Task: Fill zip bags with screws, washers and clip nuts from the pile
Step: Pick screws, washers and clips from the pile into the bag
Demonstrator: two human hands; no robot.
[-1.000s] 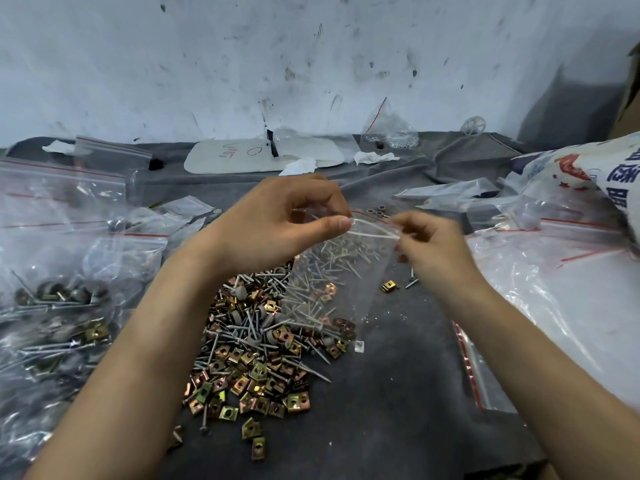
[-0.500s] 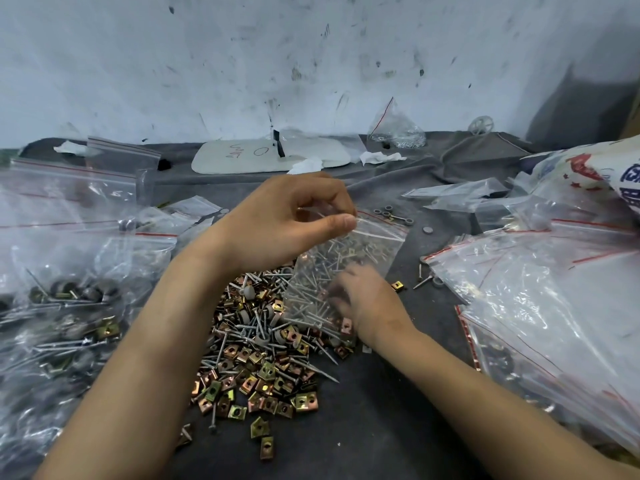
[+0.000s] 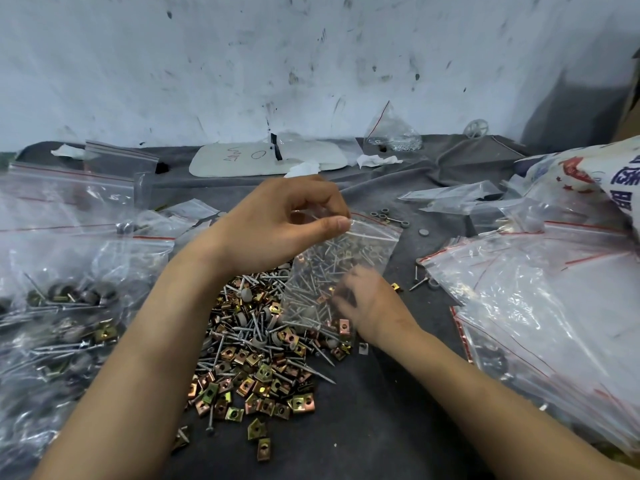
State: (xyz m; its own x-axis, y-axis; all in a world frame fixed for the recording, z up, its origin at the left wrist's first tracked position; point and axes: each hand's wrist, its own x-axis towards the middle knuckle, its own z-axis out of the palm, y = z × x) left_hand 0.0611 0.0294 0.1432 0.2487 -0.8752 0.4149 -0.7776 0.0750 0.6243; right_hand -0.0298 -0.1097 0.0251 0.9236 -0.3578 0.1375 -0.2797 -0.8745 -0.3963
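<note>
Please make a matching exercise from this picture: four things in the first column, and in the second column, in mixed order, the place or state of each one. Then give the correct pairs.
Things
1. left hand
2. right hand
3. clip nuts
4. printed sack

Places or states
A. at the far right of the view
B. pinches the top edge of the clear zip bag
C. heaped on the dark cloth, in the middle
D. blurred, low by the bag's bottom right corner

Pairs: 1-B, 2-D, 3-C, 4-A
</note>
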